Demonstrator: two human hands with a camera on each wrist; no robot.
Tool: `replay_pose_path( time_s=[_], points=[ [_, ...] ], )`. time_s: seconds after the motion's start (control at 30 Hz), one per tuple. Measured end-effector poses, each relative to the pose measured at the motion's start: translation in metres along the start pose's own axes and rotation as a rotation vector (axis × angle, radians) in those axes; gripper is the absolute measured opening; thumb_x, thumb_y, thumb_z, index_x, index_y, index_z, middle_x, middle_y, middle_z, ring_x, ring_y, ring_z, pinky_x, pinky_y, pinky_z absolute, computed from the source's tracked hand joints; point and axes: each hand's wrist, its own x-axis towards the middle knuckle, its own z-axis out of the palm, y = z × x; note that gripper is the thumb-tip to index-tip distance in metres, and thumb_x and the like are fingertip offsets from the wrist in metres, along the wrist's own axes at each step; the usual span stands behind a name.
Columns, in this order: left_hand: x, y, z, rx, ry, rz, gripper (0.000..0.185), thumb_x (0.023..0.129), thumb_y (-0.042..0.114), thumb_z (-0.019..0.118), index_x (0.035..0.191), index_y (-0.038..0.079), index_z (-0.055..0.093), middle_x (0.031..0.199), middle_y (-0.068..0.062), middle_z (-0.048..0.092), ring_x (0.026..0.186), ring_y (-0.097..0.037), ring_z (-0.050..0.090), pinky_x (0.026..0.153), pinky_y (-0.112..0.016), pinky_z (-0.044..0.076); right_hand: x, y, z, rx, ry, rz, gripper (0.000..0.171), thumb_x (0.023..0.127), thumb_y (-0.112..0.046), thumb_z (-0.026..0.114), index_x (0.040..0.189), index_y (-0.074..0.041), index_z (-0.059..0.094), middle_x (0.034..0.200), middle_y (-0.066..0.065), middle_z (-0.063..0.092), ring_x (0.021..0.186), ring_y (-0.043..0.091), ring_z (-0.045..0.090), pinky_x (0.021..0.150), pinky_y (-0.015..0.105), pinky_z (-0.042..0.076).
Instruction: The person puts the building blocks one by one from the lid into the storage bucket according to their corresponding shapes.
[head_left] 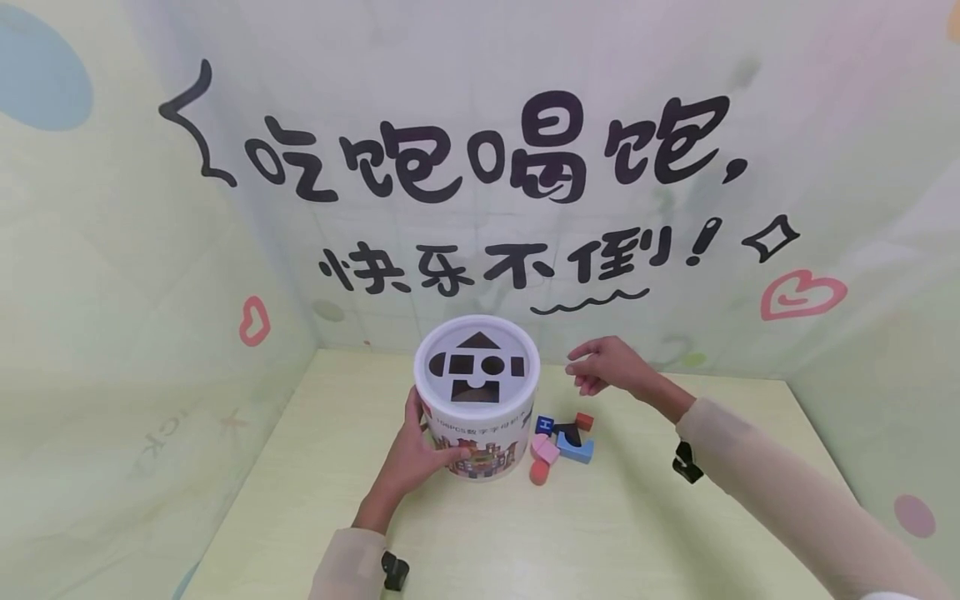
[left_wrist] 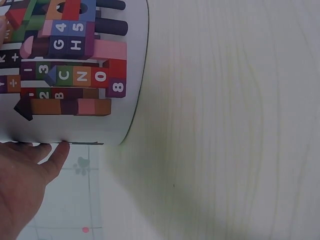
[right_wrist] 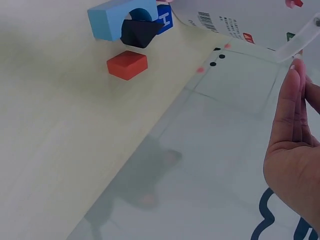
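Note:
A white round bucket (head_left: 477,417) with printed blocks on its side stands on the pale tabletop. Its lid (head_left: 477,367) has several shape-cut holes. My left hand (head_left: 420,454) grips the bucket's near left side, fingers curled round the wall. In the left wrist view the thumb (left_wrist: 56,154) touches the bucket (left_wrist: 75,65). My right hand (head_left: 600,365) hovers in the air to the right of the lid, fingers relaxed and holding nothing. The right wrist view shows that right hand (right_wrist: 295,150) with straight fingers.
Beside the bucket's right lie loose blocks: a blue H cube (head_left: 545,425), a red block (head_left: 584,421), a dark block (head_left: 567,433), a light blue arch (head_left: 576,448), a pink block (head_left: 545,449) and a red cylinder (head_left: 538,472). Printed walls enclose the table (head_left: 637,533) on three sides.

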Motion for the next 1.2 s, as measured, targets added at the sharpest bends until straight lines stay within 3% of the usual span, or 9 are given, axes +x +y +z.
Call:
replay_pose_path(
  time_s=[0.37,0.73,1.2],
  points=[
    [0.000,0.000,0.000,-0.013,0.005,-0.007,0.129,0.059,0.037,0.094,0.152,0.041,0.005,0.152,0.004,0.032,0.141,-0.023,0.033,0.113,-0.054,0.034,0.002,0.033,0.017,-0.012,-0.020,0.038,0.041,0.091,-0.017,0.068,0.123,0.008,0.059,0.074,0.010,0.069,0.058,0.015,0.065,0.061,0.030,0.062],
    [0.001,0.000,0.000,-0.010,0.008,-0.003,0.128,0.061,0.036,0.093,0.153,0.041,0.004,0.153,0.006,0.032,0.141,-0.023,0.032,0.113,-0.055,0.035,-0.002,0.059,0.028,-0.003,-0.034,0.055,0.040,0.091,-0.015,0.067,0.122,0.009,0.060,0.073,0.010,0.069,0.057,0.015,0.065,0.058,0.031,0.061],
    [0.000,0.001,0.000,-0.016,0.007,-0.012,0.128,0.060,0.037,0.093,0.152,0.043,0.005,0.152,0.007,0.033,0.141,-0.022,0.033,0.113,-0.055,0.034,-0.007,0.088,0.041,-0.005,-0.014,0.084,0.027,0.090,-0.013,0.069,0.110,0.003,0.066,0.072,0.009,0.068,0.058,0.016,0.063,0.057,0.030,0.061]
  ],
)
